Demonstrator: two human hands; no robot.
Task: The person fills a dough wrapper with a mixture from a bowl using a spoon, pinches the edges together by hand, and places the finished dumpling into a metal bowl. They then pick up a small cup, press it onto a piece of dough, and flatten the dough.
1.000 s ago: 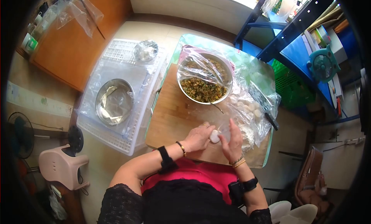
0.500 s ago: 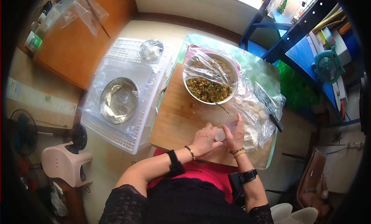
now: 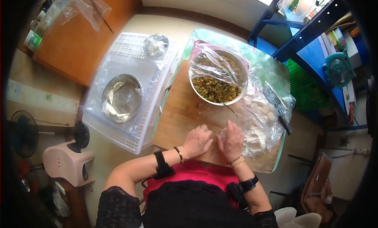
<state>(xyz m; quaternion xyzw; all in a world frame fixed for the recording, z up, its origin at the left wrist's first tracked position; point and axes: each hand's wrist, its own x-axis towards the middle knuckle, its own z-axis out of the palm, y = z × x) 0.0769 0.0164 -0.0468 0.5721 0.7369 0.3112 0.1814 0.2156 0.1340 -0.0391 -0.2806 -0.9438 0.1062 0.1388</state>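
My left hand [image 3: 198,141] rests low on the wooden board [image 3: 179,117], its fingers bent and close together; whatever may be under them is hidden. A short gap separates it from my right hand [image 3: 232,141], which lies palm down with its fingers curled over a small pale dough piece [image 3: 223,132]. Only an edge of that piece shows. Beside my right hand is a heap of white flour [image 3: 254,140]. Several round dough pieces [image 3: 260,110] lie under clear plastic just behind the flour.
A bowl of chopped filling [image 3: 216,88], partly under plastic wrap, stands at the board's back with a utensil handle sticking out. A black-handled knife [image 3: 284,125] lies at right. On the left crate [image 3: 134,143] sit a steel bowl [image 3: 122,98] and a small wrapped bowl [image 3: 155,45].
My hands have moved apart, the left one shifting left. The dough piece held up between them is now mostly covered by my right hand, down at the board.
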